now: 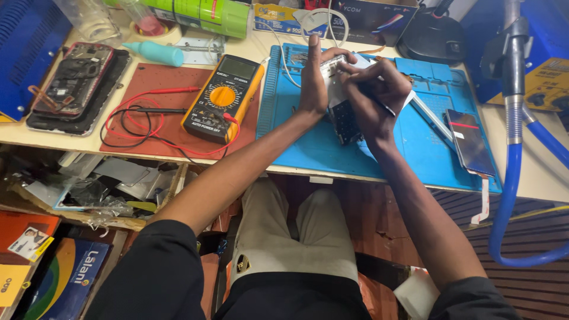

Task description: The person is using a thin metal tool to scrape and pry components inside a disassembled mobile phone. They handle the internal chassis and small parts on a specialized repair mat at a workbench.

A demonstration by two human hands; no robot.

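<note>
My left hand (313,83) grips the left edge of an opened phone body (342,115), held tilted above the blue work mat (308,148). My right hand (376,92) is closed around a thin dark tool (386,108) and presses against the top of the same phone. The tool's tip is hidden behind my fingers. The phone's bare circuit side shows between the two wrists.
A yellow multimeter (222,98) with red and black leads lies on a brown pad (148,77) at left. A dismantled phone (74,80) lies far left. A detached dark screen (471,142) rests on the mat's right side. A blue hose (510,195) curves at right. Boxes line the back.
</note>
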